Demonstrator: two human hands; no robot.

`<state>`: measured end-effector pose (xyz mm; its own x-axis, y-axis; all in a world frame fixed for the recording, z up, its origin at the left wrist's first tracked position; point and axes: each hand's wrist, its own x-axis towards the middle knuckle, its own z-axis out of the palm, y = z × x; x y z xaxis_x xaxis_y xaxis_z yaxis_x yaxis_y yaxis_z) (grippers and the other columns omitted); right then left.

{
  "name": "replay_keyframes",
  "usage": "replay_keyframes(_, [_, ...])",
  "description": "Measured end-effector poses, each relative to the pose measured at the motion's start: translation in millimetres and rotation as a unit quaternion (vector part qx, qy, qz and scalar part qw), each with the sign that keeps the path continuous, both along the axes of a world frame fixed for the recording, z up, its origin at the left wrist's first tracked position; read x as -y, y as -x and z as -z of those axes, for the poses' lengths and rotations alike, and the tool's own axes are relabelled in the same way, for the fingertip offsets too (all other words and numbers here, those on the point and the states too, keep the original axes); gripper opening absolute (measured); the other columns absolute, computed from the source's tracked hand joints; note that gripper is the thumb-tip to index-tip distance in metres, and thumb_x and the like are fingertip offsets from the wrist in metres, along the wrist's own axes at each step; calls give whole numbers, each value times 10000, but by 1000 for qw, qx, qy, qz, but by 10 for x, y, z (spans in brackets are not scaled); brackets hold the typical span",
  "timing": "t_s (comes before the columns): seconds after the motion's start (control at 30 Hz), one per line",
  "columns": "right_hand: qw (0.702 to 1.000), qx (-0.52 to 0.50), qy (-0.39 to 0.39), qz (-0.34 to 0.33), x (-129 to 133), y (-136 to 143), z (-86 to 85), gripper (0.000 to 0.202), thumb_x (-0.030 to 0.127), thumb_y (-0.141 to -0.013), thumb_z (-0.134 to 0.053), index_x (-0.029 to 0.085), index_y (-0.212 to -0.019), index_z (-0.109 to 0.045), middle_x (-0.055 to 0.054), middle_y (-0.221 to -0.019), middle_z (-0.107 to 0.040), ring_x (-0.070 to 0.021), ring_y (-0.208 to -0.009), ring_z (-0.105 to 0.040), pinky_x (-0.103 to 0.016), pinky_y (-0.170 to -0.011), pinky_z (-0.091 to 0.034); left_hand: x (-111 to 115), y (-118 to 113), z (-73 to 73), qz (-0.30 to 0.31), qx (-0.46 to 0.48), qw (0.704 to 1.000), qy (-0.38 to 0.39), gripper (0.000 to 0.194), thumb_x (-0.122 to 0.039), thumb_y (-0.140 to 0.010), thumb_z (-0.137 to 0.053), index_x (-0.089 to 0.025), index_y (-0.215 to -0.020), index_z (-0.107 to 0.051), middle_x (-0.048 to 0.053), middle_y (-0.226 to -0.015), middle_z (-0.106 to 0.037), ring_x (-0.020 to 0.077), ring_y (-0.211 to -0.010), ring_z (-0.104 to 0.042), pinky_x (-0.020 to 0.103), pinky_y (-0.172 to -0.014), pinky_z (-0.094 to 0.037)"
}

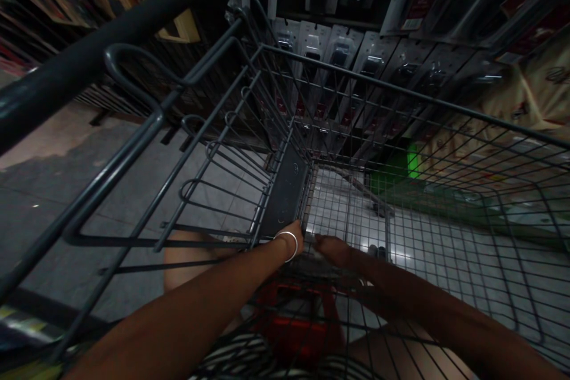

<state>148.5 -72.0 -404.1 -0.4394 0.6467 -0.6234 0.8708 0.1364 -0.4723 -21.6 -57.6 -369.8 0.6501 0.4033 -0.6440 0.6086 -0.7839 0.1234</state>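
A dark panel (285, 196) is seen standing on edge in the wire shopping cart (401, 92), just toward seven o'clock of the picture's centre. Its lower end is touched by the left hand (296, 241), a bangle (289, 243) worn at the wrist, though whether the fingers are closed on it cannot be told. The right hand (332, 248) is stretched flat at three o'clock of the left, just beside the panel's foot.

Both forearms come in bare, no sleeves, and a thin silver metal bangle (288, 243) rings the left wrist, nothing on the right
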Motion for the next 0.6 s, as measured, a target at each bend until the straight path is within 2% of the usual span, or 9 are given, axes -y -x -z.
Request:
replay_keyframes(0.07, [997,8,-20,-78,-193,-9,-2,224,126,-836,-425,214,-955,-594,-91,-1041,-610,-189,-921,-563,-304,-806,-389,8,-4,-8,-1,-2,1000,-1,83,-115,-674,-679,-151,-745,-704,129,-872,-683,273,-904,-602,393,-896,-365])
replay_keyframes(0.13, [993,17,-43,-105,-390,-25,-24,259,87,-848,-373,176,-971,-582,-113,-1096,-577,-191,-926,-562,-300,-807,-389,16,-4,-8,-4,-5,1000,-3,107,-100,-682,-658,-151,-763,-705,126,-908,-680,275,-926,-591,393,-889,-363])
replay_keyframes(0.27, [990,47,-123,-48,-636,-47,-102,303,45,-843,-340,144,-1055,-533,-129,-1142,-512,-186,-937,-556,-279,-821,-386,32,7,19,-8,-17,1000,-3,145,-90,-679,-634,-171,-775,-707,101,-924,-683,275,-948,-574,396,-912,-338])
replay_keyframes(0.33, [989,56,-139,-2,-640,-38,-109,317,52,-848,-343,139,-1106,-506,-132,-1167,-481,-181,-954,-551,-266,-832,-383,45,13,46,-13,-14,1000,-7,142,-97,-676,-631,-178,-762,-708,94,-917,-684,276,-954,-566,393,-915,-329])
replay_keyframes(0.4, [990,63,-120,22,-575,-9,-73,326,41,-840,-347,132,-1109,-507,-138,-1182,-463,-177,-968,-545,-254,-839,-381,61,14,76,-22,-8,1000,-12,148,-96,-665,-632,-184,-757,-707,84,-910,-684,275,-958,-560,389,-906,-323])
replay_keyframes(0.5, [994,61,-89,15,-429,61,18,342,-9,-808,-333,126,-1041,-543,-136,-1135,-487,-161,-945,-548,-235,-828,-385,77,5,99,-20,-12,999,-26,149,-104,-667,-638,-169,-783,-704,82,-909,-680,271,-961,-554,386,-900,-303])
replay_keyframes(0.6, [995,51,-85,6,-315,125,66,355,-24,-790,-321,122,-1010,-559,-134,-1085,-514,-156,-904,-557,-238,-805,-395,74,-2,87,23,-25,999,-25,136,-124,-705,-626,-114,-817,-703,134,-909,-670,272,-945,-558,386,-889,-305])
